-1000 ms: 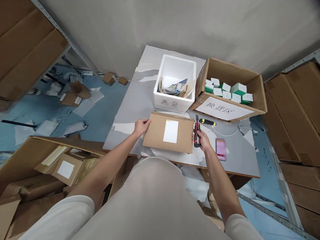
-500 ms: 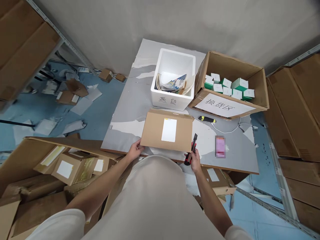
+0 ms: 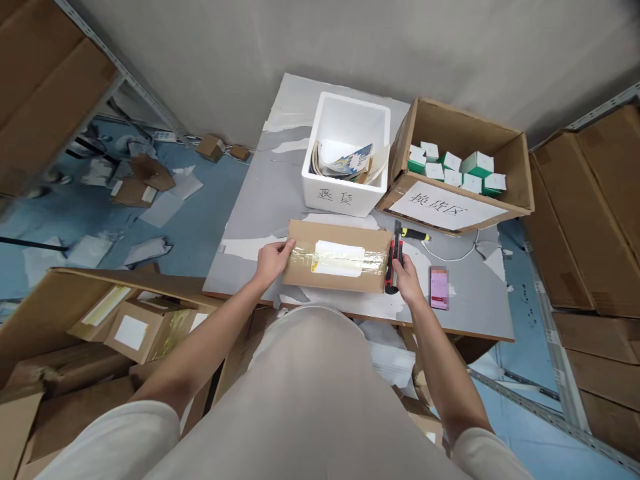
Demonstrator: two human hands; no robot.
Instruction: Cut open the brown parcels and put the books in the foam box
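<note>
A taped cardboard box [image 3: 303, 270] with a white label across its tape is at the front of the table. My left hand [image 3: 273, 260] grips its left end, thumb on the upper face. At the right end is my right hand [image 3: 407, 277], closed around a red and black box cutter [image 3: 393, 267] that points away from me beside the box. Whether those fingers also touch the box is hard to see. A second knife, yellow and black [image 3: 415, 235], lies just beyond the cutter. To the right a phone [image 3: 439, 288] with a pink screen rests on the table.
Behind the box stand a white foam bin [image 3: 345, 193] holding papers and an open carton [image 3: 517, 180] with several green-and-white small boxes. A large carton of boxes [image 3: 165, 277] is at my left. Shelving with cartons [image 3: 560, 220] flanks the right; papers litter the floor.
The box has been turned so a taped face with a differently placed label shows. Both hands have moved forward with it, the right still holding the box cutter.
</note>
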